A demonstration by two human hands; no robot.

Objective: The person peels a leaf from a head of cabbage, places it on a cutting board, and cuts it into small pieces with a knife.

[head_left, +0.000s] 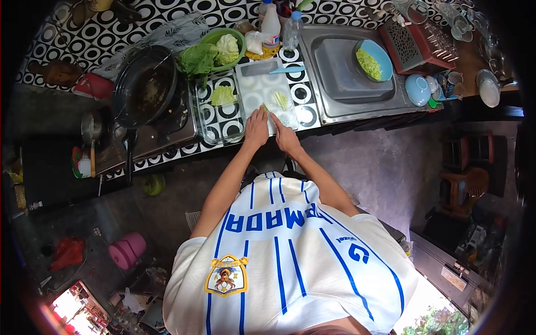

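Head view: both hands at the near edge of the white cutting board [262,89].
Left hand [257,127] lies flat, holding nothing. Right hand [285,135]: grip unclear. Cut greens [281,100] lie just beyond the fingertips, long axis away from the body, about equally near both hands.

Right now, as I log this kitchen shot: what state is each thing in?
Left hand: flat on cutting board.
Right hand: on the board, grip unclear.
Wok: dark residue inside.
Glass dish: holds one leaf piece.
Blue bowl: holds chopped greens.
Green bowl: full of leaves.
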